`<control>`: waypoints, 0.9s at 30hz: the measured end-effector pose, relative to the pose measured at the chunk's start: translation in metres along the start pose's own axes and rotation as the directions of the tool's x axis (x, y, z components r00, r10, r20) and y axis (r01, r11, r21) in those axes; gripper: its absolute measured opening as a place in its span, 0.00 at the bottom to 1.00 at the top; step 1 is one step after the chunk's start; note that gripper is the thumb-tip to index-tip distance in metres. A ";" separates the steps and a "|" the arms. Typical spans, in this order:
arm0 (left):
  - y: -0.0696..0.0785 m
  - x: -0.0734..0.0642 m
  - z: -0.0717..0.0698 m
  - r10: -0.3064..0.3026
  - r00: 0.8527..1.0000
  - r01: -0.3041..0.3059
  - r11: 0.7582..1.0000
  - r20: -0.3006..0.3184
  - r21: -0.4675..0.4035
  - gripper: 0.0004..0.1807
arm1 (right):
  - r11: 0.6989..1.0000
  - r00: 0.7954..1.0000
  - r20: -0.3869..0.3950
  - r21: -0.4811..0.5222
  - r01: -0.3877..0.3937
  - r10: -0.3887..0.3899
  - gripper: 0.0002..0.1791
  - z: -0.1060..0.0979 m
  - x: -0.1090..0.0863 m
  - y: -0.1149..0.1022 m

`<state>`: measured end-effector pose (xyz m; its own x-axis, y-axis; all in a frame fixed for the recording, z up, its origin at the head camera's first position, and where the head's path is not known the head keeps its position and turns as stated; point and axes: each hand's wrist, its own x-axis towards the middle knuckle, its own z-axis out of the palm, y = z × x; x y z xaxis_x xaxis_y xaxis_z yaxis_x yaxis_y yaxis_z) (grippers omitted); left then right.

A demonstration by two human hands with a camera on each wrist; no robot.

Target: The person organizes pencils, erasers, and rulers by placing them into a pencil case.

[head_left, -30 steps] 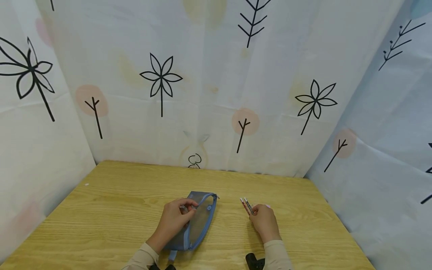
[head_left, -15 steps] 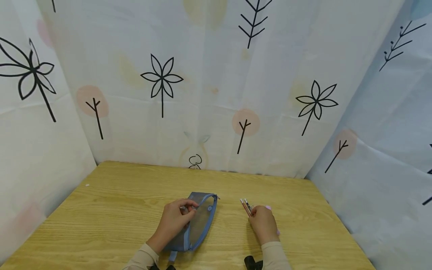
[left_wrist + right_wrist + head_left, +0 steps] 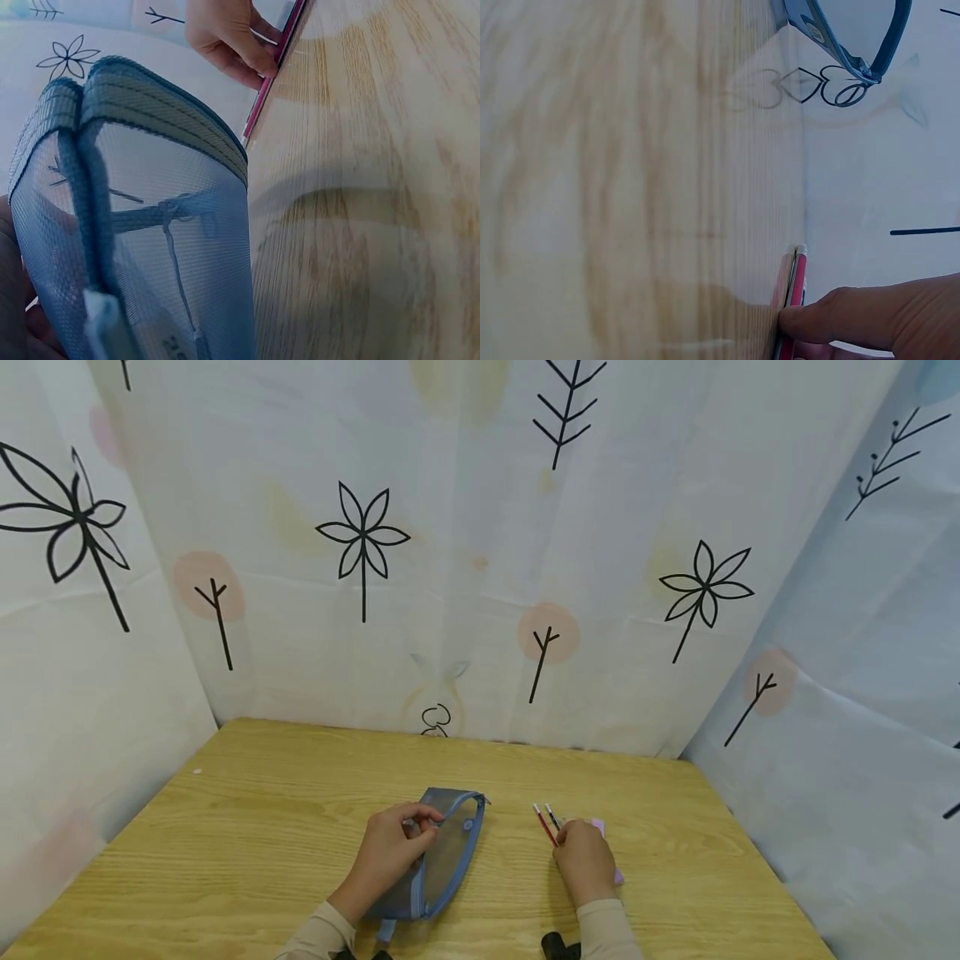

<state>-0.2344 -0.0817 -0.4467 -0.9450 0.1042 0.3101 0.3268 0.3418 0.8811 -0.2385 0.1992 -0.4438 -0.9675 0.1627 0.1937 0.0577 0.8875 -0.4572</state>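
Right hand (image 3: 585,862) pinches pencils (image 3: 545,825), apart from the unzipped pouch (image 3: 448,864); left hand (image 3: 397,845) grips the pouch's edge. Change: more of a lilac item (image 3: 598,826) shows beside the right hand. Pencils remain outside; work appears little advanced.

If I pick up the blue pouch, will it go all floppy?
Probably a bit: the pouch has thin, see-through mesh that would likely bend. Its thicker trim holds a curve, so the mouth may keep some shape. It's likely light for its size, since nothing bulky shows inside.
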 end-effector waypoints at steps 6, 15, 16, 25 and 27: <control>-0.002 0.000 0.000 -0.011 1.000 0.012 1.000 0.018 -0.014 0.08 | 1.000 1.000 0.013 -0.024 0.003 -0.003 0.07 0.001 -0.002 -0.003; 0.000 0.001 0.000 -0.025 1.000 0.026 1.000 0.018 -0.012 0.08 | 0.998 0.999 -0.012 -0.043 0.050 -0.051 0.05 -0.002 -0.005 -0.005; 0.001 0.001 0.000 -0.024 1.000 0.024 1.000 0.017 -0.011 0.08 | 0.998 0.999 -0.009 -0.043 0.052 -0.052 0.05 -0.002 -0.005 -0.005; 0.002 0.001 -0.002 -0.018 1.000 0.018 1.000 0.000 -0.004 0.08 | 0.996 0.998 0.029 -0.068 0.055 -0.053 0.07 -0.004 -0.006 -0.008; 0.002 0.001 -0.002 -0.025 1.000 0.025 1.000 0.003 -0.005 0.08 | 0.996 0.998 0.030 -0.070 0.054 -0.052 0.08 -0.004 -0.006 -0.008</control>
<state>-0.2344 -0.0826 -0.4439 -0.9530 0.0985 0.2865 0.3028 0.3398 0.8904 -0.2325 0.1931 -0.4379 -0.9761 0.1038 0.1910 0.0229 0.9229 -0.3844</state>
